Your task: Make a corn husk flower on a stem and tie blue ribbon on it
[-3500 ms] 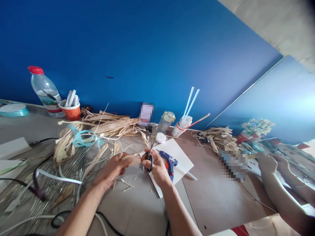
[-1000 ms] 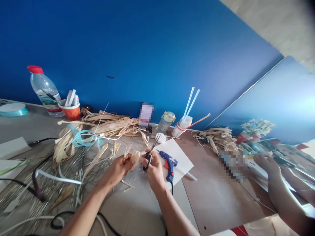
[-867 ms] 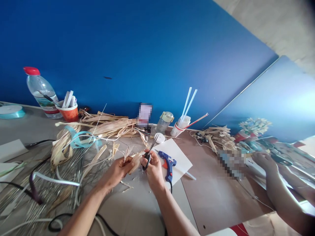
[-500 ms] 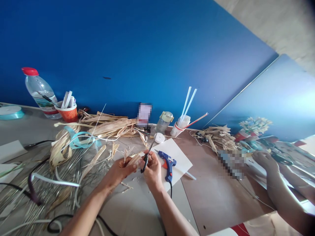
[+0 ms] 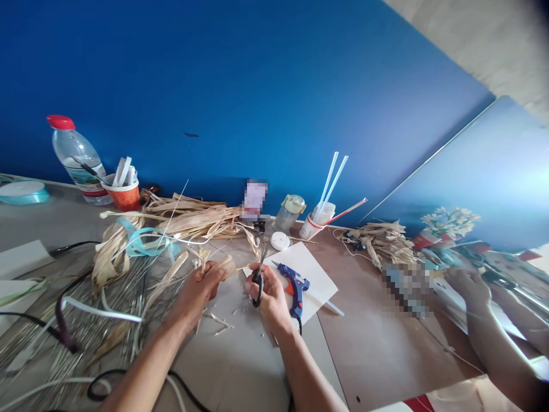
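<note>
My left hand (image 5: 201, 289) pinches a pale piece of dried corn husk (image 5: 226, 268), which sticks out to the right between thumb and fingers. My right hand (image 5: 272, 294) is closed around the black handles of a pair of scissors (image 5: 258, 284), whose blades point up and away from me. A small gap separates the two hands. Below them, husk scraps (image 5: 222, 324) lie on the grey table. Just right of my right hand, a blue glue gun (image 5: 295, 283) rests on a white sheet (image 5: 317, 274).
Bundled dry husks (image 5: 201, 220) lie along the blue wall. Thin wires (image 5: 115, 309) and cords spread at the left. A bottle (image 5: 79, 160), an orange cup (image 5: 124, 197), a jar (image 5: 289, 214) and a cup of glue sticks (image 5: 311, 228) stand behind. Another person's hands (image 5: 467, 286) are at far right.
My hands have moved apart; the left, with the husk, went left, away from the scissors. The scissors now stand more upright. The whole view has shifted slightly.
</note>
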Tool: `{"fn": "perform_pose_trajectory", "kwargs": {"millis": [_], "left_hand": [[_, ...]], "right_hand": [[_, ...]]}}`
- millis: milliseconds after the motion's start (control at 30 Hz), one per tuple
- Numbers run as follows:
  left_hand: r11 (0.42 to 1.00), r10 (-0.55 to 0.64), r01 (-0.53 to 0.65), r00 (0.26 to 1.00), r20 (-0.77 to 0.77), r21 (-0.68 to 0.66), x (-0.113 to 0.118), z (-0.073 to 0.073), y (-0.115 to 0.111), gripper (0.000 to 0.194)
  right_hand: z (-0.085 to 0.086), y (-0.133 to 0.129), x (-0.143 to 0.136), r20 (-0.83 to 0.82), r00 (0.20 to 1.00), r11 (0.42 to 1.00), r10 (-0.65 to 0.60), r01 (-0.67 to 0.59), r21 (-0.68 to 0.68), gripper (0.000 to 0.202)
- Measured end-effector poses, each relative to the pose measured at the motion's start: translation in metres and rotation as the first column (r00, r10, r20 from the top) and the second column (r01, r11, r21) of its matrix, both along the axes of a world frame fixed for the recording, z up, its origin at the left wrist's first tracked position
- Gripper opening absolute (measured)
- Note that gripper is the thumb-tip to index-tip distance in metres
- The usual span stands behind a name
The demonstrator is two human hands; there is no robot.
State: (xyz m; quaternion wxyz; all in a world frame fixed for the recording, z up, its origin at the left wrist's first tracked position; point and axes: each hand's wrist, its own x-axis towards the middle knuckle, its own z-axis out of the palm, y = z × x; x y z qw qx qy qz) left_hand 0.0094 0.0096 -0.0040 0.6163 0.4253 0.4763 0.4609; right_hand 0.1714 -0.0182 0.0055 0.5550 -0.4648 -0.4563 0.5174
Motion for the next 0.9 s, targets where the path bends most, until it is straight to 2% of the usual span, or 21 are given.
{"fn": "perform_pose_trajectory", "kwargs": {"millis": [100, 333, 467, 533, 633, 733, 900], "left_hand": [[1.000, -0.026, 0.026, 0.999, -0.041, 0.010, -0.001, 0.002, -0.001, 0.029], [0.987, -0.154, 0.158, 0.971, -0.183, 0.007, 0.000, 0.010, -0.006, 0.025], [0.975, -0.199, 0.217, 0.948, -0.246, 0.047, 0.002, 0.013, -0.007, 0.024], [0.972, -0.221, 0.233, 0.943, -0.250, 0.019, 0.003, 0.012, -0.006, 0.026], [0.980, -0.195, 0.188, 0.972, -0.134, -0.063, 0.004, 0.008, -0.003, 0.030], [0.984, -0.140, 0.141, 0.990, 0.017, -0.107, 0.005, 0.002, -0.001, 0.037], [0.972, -0.158, 0.183, 0.973, 0.170, -0.145, 0.009, -0.003, -0.002, 0.035]], "right_hand": [[0.000, 0.001, 0.000, -0.044, 0.997, 0.997, 0.064, -0.066, -0.027, 0.036], [-0.003, 0.005, -0.005, -0.139, 0.990, 0.998, -0.033, 0.027, -0.048, 0.041], [-0.003, 0.005, -0.005, -0.073, 0.997, 0.999, 0.001, -0.004, -0.043, 0.045], [-0.003, 0.004, -0.005, -0.002, 1.000, 0.999, 0.004, -0.004, -0.040, 0.043], [-0.003, 0.003, -0.007, 0.036, 0.999, 0.999, -0.031, 0.032, -0.021, 0.038], [-0.005, 0.004, -0.007, -0.007, 0.991, 0.990, -0.137, 0.137, 0.016, 0.034], [-0.014, 0.006, -0.012, -0.052, 0.965, 0.964, -0.258, 0.260, 0.054, 0.036]]}}
